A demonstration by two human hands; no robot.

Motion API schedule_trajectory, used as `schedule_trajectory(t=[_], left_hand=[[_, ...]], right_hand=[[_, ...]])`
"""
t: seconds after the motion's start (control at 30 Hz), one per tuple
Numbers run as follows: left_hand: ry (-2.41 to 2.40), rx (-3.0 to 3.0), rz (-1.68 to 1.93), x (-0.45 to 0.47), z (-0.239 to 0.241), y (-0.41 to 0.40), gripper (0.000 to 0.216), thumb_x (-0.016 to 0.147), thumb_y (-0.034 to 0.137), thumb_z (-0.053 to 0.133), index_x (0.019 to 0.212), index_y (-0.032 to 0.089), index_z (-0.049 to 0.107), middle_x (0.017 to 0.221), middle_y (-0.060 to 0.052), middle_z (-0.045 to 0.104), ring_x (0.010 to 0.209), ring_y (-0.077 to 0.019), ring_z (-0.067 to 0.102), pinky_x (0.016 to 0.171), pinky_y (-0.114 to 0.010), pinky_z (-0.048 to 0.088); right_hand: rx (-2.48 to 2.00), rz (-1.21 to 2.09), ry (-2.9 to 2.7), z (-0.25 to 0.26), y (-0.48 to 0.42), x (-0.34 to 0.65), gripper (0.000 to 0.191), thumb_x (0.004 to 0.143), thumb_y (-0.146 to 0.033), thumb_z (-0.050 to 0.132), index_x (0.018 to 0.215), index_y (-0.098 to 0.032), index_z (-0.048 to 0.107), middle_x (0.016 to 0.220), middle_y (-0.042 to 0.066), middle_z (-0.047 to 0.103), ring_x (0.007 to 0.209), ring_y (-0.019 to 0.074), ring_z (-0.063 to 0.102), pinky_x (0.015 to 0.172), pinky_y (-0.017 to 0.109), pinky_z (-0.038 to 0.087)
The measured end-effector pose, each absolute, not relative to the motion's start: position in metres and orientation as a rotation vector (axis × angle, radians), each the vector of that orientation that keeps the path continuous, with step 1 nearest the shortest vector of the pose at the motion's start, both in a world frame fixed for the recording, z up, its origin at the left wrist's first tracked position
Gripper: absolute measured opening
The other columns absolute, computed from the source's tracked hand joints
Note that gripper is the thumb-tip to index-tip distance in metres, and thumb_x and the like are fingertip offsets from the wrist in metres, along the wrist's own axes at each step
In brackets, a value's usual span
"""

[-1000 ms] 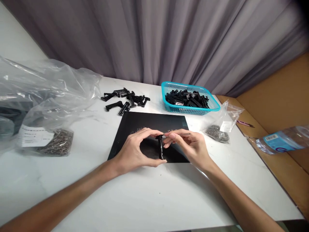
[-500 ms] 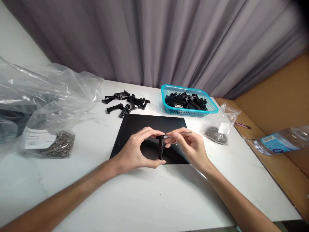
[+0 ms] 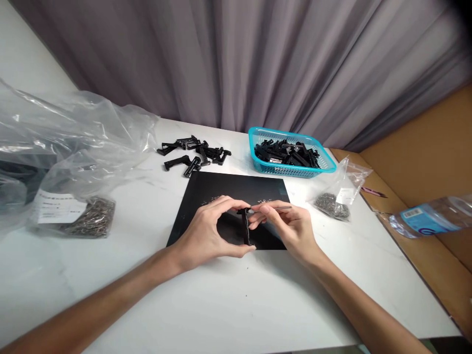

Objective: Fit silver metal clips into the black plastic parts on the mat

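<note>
Upright between the thumb and fingers of my left hand (image 3: 210, 228) is a long black plastic part (image 3: 246, 228), gripped at its top and bottom ends. My right hand (image 3: 287, 223) pinches a thin metal rod-like tool (image 3: 280, 208). Its tip meets the top end of the black part; the exact contact is too small to make out. Both hands are above a black mat (image 3: 236, 189). Small metal pieces (image 3: 264, 201) lie on the mat behind my right hand, and more small pieces (image 3: 210, 200) lie behind my left.
Several black plastic parts (image 3: 191, 155) lie loose behind the mat. A blue basket (image 3: 295, 172) holds more. Clear bags of small metal pieces stand left (image 3: 94, 216) and right (image 3: 334, 206). A plastic bottle (image 3: 429, 216) lies on cardboard at the right.
My right hand has shifted slightly, and its fingers sit lower against the tool, which looks more level. My left hand keeps its hold on the black part. The view has moved a little.
</note>
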State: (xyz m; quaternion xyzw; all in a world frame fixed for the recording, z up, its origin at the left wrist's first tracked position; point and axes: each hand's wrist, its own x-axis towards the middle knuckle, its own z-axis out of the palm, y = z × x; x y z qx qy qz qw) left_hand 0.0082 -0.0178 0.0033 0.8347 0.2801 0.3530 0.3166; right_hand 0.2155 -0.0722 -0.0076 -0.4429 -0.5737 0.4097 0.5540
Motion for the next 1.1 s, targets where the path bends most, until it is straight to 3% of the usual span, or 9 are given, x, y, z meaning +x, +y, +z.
schedule_trajectory(t=[0.27, 0.47, 0.6, 0.77, 0.93, 1.1], left_hand=[[0.694, 2.076, 0.849, 0.009, 0.009, -0.012, 0.062, 0.062, 0.03, 0.094, 0.117, 0.02, 0.068, 0.109, -0.004, 0.075, 0.102, -0.0241, 0.07, 0.095, -0.039, 0.057], [0.645, 1.971, 0.797, 0.005, 0.01, -0.007, 0.065, 0.065, 0.031, 0.093, 0.123, 0.022, 0.065, 0.122, -0.005, 0.074, 0.113, -0.0236, 0.07, 0.107, -0.038, 0.056], [0.617, 1.946, 0.785, 0.004, 0.005, -0.005, 0.068, 0.065, 0.029, 0.093, 0.125, 0.021, 0.063, 0.123, -0.006, 0.075, 0.114, -0.0238, 0.071, 0.109, -0.039, 0.058], [0.609, 1.967, 0.822, 0.004, 0.004, -0.002, 0.068, 0.067, 0.031, 0.093, 0.126, 0.021, 0.061, 0.127, -0.007, 0.073, 0.115, -0.0243, 0.072, 0.11, -0.039, 0.058], [0.77, 2.001, 0.977, -0.007, 0.012, 0.018, 0.065, 0.076, 0.037, 0.088, 0.133, 0.023, 0.06, 0.13, -0.006, 0.072, 0.121, -0.0239, 0.07, 0.112, -0.039, 0.057], [0.926, 2.053, 1.175, -0.02, 0.013, 0.039, 0.05, 0.078, 0.043, 0.086, 0.119, 0.02, 0.069, 0.121, -0.007, 0.075, 0.109, -0.0236, 0.074, 0.111, -0.043, 0.057]], right_hand=[[-1.075, 0.911, -1.351, 0.004, -0.075, 0.216, 0.025, 0.103, -0.036, 0.062, 0.097, -0.018, 0.077, 0.084, 0.006, 0.079, 0.069, 0.0175, 0.076, 0.073, 0.034, 0.063], [-1.1, 0.605, -1.229, 0.008, -0.069, 0.23, 0.033, 0.107, -0.04, 0.052, 0.091, -0.019, 0.072, 0.074, 0.0, 0.067, 0.063, 0.0122, 0.063, 0.065, 0.028, 0.054], [-1.199, 0.588, -1.323, 0.005, -0.067, 0.23, 0.032, 0.108, -0.04, 0.049, 0.092, -0.02, 0.068, 0.078, 0.001, 0.063, 0.069, 0.014, 0.062, 0.068, 0.03, 0.051], [-1.322, 0.338, -1.616, -0.004, -0.064, 0.227, 0.044, 0.112, -0.036, 0.035, 0.077, -0.021, 0.057, 0.09, 0.005, 0.057, 0.087, 0.0188, 0.058, 0.083, 0.035, 0.049], [-1.35, 0.378, -1.871, -0.017, -0.064, 0.22, 0.032, 0.111, -0.033, 0.034, 0.106, -0.022, 0.064, 0.104, 0.009, 0.055, 0.091, 0.0209, 0.061, 0.083, 0.036, 0.054], [-1.471, 0.236, -1.944, -0.018, -0.066, 0.224, 0.032, 0.108, -0.029, 0.04, 0.126, -0.021, 0.065, 0.111, 0.013, 0.054, 0.085, 0.0227, 0.06, 0.079, 0.043, 0.057]])
